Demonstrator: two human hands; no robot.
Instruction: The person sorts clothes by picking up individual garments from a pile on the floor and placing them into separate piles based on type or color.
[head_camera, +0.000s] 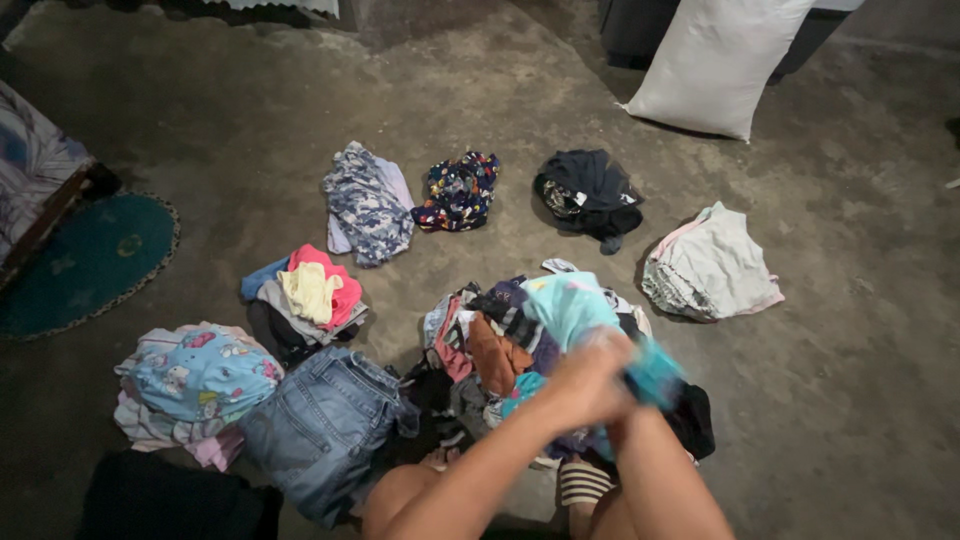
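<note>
Both forearms reach forward and cross. The left hand (585, 385) and blurred right hand (640, 375) clamp their fingers on a soft turquoise cloth garment (575, 305), lifted above the mixed clothes pile (480, 350) on the concrete floor (850, 380).

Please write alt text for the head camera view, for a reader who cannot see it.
Seen from above, a person's left hand and right hand grip a turquoise cloth garment over a mixed heap of unsorted clothes. Folded clothing piles, including blue denim jeans, dot the grey concrete floor.
</note>
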